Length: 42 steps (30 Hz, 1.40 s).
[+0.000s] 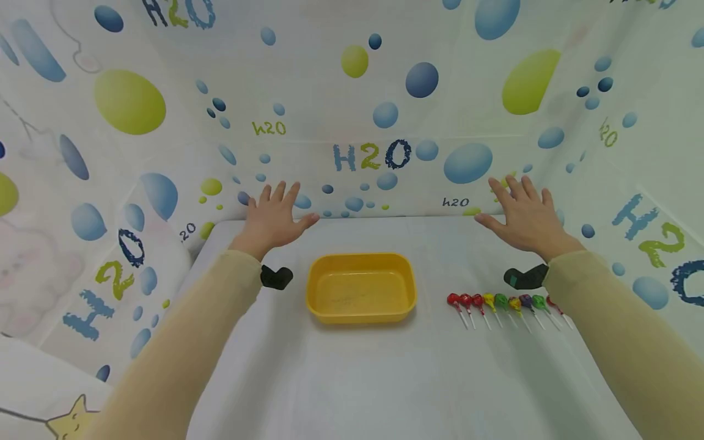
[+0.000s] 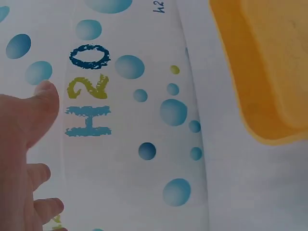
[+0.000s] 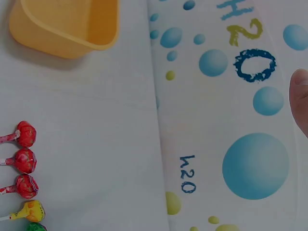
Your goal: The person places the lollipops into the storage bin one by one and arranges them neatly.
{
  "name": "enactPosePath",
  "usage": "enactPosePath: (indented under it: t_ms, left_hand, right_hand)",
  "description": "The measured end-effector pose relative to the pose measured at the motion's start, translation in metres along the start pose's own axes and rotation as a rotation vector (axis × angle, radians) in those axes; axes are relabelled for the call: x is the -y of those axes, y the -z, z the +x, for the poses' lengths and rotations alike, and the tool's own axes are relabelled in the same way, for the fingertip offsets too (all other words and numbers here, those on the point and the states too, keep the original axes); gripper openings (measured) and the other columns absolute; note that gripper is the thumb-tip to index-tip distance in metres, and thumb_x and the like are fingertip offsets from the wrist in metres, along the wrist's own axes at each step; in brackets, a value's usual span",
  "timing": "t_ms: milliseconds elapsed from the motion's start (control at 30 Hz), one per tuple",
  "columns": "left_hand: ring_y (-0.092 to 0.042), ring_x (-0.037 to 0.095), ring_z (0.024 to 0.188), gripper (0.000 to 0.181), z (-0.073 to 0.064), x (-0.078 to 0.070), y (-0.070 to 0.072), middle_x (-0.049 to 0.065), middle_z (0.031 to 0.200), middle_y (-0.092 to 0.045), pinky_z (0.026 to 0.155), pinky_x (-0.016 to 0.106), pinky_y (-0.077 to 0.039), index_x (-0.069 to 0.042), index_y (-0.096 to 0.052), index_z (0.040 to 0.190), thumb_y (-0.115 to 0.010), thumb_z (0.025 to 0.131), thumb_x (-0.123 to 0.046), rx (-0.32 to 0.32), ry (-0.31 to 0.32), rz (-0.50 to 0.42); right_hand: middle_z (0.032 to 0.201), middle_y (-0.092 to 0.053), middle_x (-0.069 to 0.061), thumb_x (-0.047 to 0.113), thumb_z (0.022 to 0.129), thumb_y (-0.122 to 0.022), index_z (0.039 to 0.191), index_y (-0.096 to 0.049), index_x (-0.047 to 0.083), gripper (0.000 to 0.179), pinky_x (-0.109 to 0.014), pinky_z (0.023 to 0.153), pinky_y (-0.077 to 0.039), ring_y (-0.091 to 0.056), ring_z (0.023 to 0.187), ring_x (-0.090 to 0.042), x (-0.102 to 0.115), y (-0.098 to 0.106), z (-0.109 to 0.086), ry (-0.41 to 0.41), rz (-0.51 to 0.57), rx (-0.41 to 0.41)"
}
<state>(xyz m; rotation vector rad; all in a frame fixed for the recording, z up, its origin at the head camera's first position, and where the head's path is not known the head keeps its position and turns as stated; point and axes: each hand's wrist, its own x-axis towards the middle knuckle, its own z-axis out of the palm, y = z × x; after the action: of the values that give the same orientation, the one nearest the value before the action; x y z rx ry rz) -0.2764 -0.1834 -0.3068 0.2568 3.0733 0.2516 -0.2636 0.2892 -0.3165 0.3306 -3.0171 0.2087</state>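
My left hand [image 1: 273,219] is raised beyond the back left of a yellow tray [image 1: 361,319], fingers spread and holding nothing. On the other side my right hand [image 1: 525,217] is held up the same way, above and behind a row of lollipops [image 1: 501,300]. Red, yellow, green and purple wrappers cover their heads, and the white sticks point toward me. My right sleeve overlaps the row's right end in the head view. Bare yellow floor shows inside the tray. In the right wrist view only the thumb [image 3: 299,98] of that hand appears, at the right edge.
A white table [image 1: 352,379] carries the tray in the middle and the lollipops at the right. Behind it hangs a white sheet [image 1: 308,73] printed with blue and green dots and H2O lettering. Dark straps [image 1: 277,277] sit at both wrists.
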Motion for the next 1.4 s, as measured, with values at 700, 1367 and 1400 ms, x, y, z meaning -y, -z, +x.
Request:
enactPosePath:
  t_ms: [700, 1367, 1400]
  left_hand:
    - [-0.033, 0.042, 0.151, 0.065, -0.044, 0.037, -0.173, 0.021, 0.168, -0.025, 0.118, 0.052, -0.041, -0.009, -0.013, 0.165, -0.045, 0.111, -0.026, 0.148, 0.154, -1.032]
    - [-0.044, 0.037, 0.146, 0.060, -0.047, 0.029, -0.191, 0.020, 0.167, -0.029, 0.115, 0.049, -0.046, -0.015, -0.020, 0.165, -0.046, 0.110, -0.019, 0.159, 0.194, -1.085]
    - [-0.044, 0.036, 0.146, 0.060, -0.047, 0.029, -0.191, 0.019, 0.167, -0.029, 0.115, 0.049, -0.046, -0.015, -0.020, 0.165, -0.045, 0.110, -0.019, 0.163, 0.195, -1.089]
  right_hand:
    - [0.167, -0.011, -0.032, 0.065, 0.100, -0.046, 0.165, -0.011, 0.012, 0.091, -0.081, 0.117, -0.001, -0.001, 0.154, -0.054, -0.007, -0.003, -0.001, -0.013, 0.000, 0.002]
    - [0.167, -0.009, -0.033, 0.065, 0.100, -0.044, 0.166, -0.010, 0.014, 0.090, -0.081, 0.117, 0.001, 0.001, 0.153, -0.056, -0.018, -0.013, -0.010, -0.034, 0.011, 0.036]
    - [0.167, -0.008, -0.033, 0.066, 0.100, -0.044, 0.165, -0.010, 0.014, 0.090, -0.081, 0.117, 0.001, 0.001, 0.153, -0.056, -0.018, -0.013, -0.011, -0.035, 0.014, 0.038]
